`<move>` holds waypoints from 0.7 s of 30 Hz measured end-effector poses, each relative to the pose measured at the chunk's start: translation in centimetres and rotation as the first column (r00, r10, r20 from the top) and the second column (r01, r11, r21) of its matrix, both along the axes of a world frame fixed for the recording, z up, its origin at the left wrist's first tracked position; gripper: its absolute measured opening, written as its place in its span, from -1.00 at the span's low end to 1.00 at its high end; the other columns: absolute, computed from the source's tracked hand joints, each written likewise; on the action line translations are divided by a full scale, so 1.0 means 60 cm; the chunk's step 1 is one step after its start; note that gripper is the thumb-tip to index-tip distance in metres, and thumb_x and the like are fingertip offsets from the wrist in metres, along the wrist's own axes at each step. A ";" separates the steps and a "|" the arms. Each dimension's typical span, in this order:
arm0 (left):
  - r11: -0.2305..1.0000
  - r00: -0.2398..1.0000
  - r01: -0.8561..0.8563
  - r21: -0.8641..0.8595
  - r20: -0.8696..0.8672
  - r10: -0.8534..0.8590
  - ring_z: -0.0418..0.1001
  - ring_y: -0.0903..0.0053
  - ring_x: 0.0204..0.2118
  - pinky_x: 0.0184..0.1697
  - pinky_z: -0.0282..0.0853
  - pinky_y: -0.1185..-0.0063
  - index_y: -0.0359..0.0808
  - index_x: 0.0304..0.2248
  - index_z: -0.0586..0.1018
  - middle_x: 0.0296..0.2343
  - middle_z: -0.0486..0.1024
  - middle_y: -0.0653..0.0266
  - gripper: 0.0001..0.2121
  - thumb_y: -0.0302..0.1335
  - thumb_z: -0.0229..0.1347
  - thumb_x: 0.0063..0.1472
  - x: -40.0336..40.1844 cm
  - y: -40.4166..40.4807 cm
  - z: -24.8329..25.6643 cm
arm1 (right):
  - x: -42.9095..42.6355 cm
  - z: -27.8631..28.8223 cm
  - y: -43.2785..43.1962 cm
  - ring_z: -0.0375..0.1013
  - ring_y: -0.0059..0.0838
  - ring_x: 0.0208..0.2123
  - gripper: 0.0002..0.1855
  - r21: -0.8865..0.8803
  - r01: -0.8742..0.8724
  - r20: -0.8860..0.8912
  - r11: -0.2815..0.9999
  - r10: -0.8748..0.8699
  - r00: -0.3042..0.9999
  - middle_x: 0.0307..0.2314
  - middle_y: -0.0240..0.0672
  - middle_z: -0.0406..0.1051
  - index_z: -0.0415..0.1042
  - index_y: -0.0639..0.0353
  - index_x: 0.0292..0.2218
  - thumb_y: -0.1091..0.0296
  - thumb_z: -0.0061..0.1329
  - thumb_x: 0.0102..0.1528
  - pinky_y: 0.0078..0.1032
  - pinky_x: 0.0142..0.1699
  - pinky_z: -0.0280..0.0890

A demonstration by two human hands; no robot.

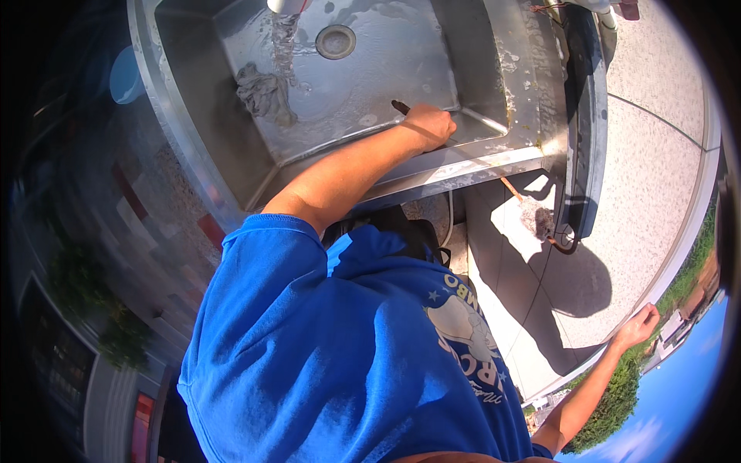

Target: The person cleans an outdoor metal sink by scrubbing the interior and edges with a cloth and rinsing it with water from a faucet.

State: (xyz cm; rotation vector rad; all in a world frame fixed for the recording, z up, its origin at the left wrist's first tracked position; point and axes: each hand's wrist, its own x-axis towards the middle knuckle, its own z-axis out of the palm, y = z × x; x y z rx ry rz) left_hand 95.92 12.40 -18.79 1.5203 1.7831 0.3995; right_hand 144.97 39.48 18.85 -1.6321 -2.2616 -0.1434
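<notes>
My left hand [429, 127] is in the stainless steel sink [347, 116], near its front right corner, closed around a dark handle-like piece [399, 107]. In line with this hand, beyond the sink edge, a thin brown stick [510, 188] runs to a fluffy greyish head [536, 219]; I cannot tell whether it is one piece with what I hold. My right hand [637, 327] is out to the lower right, fingers curled in, no object visible in it. A wet grey cloth [266, 95] lies in the sink beside running water [285, 46] from a white spout [286, 6].
A round drain [336, 41] sits in the sink floor. Along the sink's right side runs a dark trough-like metal piece [590, 127], with a curved brown hook [564, 247] at its lower end. Pale paving [654, 173] lies beyond. A light blue round container [125, 75] stands left.
</notes>
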 end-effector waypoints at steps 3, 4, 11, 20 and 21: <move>0.996 0.995 0.073 -0.051 -0.067 -0.076 0.58 0.07 -0.41 -0.30 0.47 0.22 -0.32 -0.53 0.66 -0.54 0.59 -0.01 -0.79 -0.45 0.02 0.12 0.003 0.007 -0.012 | 0.004 0.003 -0.005 0.38 -0.43 -0.23 -0.77 0.009 0.039 0.016 0.999 -0.039 0.999 -0.30 -0.27 0.45 0.42 0.38 -0.19 0.34 -0.06 0.27 -0.46 -0.02 0.28; 0.997 1.000 -0.020 -0.074 0.000 0.020 0.58 0.05 -0.41 -0.30 0.46 0.23 -0.34 -0.53 0.65 -0.54 0.59 -0.02 -0.81 -0.46 0.06 0.13 -0.003 0.002 -0.032 | 0.003 0.003 -0.002 0.38 -0.43 -0.24 -0.77 0.007 0.032 0.012 0.999 -0.032 0.999 -0.30 -0.27 0.45 0.43 0.37 -0.19 0.34 -0.06 0.27 -0.46 -0.03 0.28; 0.887 0.753 -0.316 -0.336 0.479 0.450 0.57 0.43 -0.42 -0.30 0.42 0.46 -0.37 -0.37 0.70 -0.46 0.64 0.06 -0.78 -0.34 0.24 0.17 -0.021 -0.077 -0.163 | -0.002 -0.003 -0.001 0.39 -0.43 -0.24 -0.75 -0.011 0.050 -0.014 0.999 -0.050 0.999 -0.31 -0.26 0.46 0.44 0.34 -0.18 0.30 -0.05 0.27 -0.47 -0.03 0.28; 0.780 0.601 -0.490 -0.389 0.498 0.625 0.57 0.44 -0.42 -0.26 0.44 0.46 -0.33 -0.36 0.71 -0.46 0.64 0.08 -0.79 -0.34 0.29 0.13 0.014 -0.073 -0.171 | 0.004 -0.004 -0.001 0.40 -0.44 -0.21 -0.75 -0.016 0.044 -0.034 0.999 -0.045 0.998 -0.27 -0.25 0.48 0.45 0.37 -0.18 0.32 -0.04 0.25 -0.49 -0.01 0.29; 0.790 0.650 -0.484 -0.377 0.450 0.612 0.57 0.40 -0.43 -0.26 0.44 0.45 -0.34 -0.38 0.71 -0.48 0.63 0.06 -0.79 -0.33 0.29 0.13 0.014 -0.069 -0.167 | 0.006 -0.003 0.000 0.40 -0.44 -0.21 -0.76 -0.009 0.039 -0.034 0.999 -0.040 0.999 -0.28 -0.25 0.48 0.45 0.37 -0.18 0.33 -0.03 0.25 -0.48 -0.01 0.29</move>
